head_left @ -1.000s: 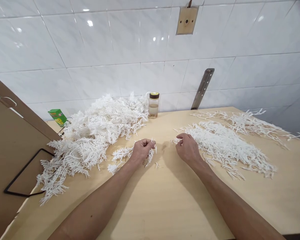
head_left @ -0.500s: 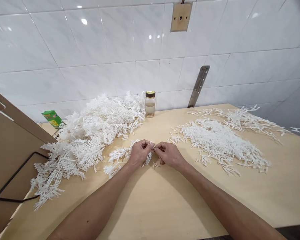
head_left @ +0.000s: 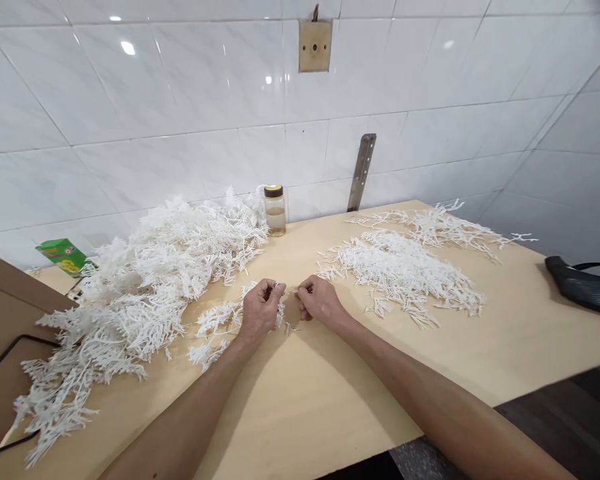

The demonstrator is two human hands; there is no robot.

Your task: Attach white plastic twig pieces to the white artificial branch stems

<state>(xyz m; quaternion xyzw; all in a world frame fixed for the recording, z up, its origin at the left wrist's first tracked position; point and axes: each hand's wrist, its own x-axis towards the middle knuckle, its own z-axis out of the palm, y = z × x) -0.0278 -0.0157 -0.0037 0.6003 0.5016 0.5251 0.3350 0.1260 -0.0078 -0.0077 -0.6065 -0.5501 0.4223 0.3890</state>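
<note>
My left hand is closed in a pinch on a white branching sprig, part of which shows beside the fingers. A short gap to the right, my right hand pinches too, with a thin white tip showing at its fingers; what it holds is too small to name. Small white sprigs lie just left of my left hand. Beyond them rises a large heap of white feathery branches. Right of my right hand lies a flatter pile of short white pieces.
Bare white stems lie behind the right pile. A lidded jar stands by the tiled wall, near a metal bracket. A green box and cardboard are at left, a black object at the right edge.
My hands have moved apart from where they nearly touched. The view has swung to the right, bringing in the black object at the right edge.
</note>
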